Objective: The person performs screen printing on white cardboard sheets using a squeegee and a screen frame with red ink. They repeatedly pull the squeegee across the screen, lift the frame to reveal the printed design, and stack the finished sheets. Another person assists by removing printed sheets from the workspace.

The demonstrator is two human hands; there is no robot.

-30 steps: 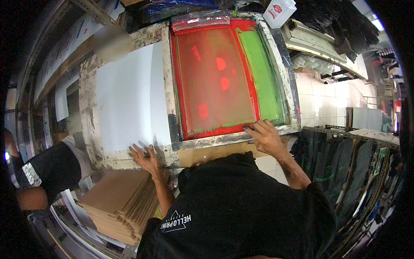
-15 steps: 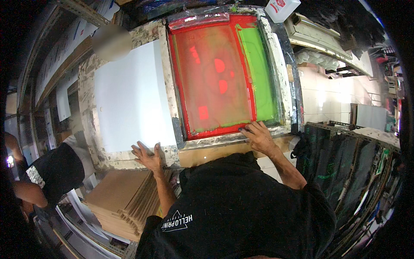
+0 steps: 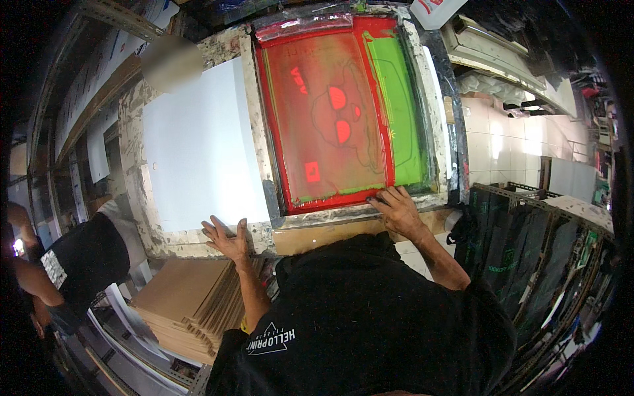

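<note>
My left hand rests with fingers spread on the near edge of a blank white sheet. The sheet lies on a paint-stained board. To its right is a printing screen in a worn, pale frame. Red ink covers most of the mesh, with brighter red shapes and a thin-lined figure showing in it. Along its right side runs a bright green strip. My right hand is closed over the screen frame's near edge, thumb and fingers bent around it.
A stack of brown cardboard stands below the table on the left. Another person is at the far left. A translucent white jug sits at the upper right. Dark panels in a metal rack stand to the right.
Both hands keep their places. The line figure and bright shapes in the screen show more sharply now. The person at the left has shifted slightly.
</note>
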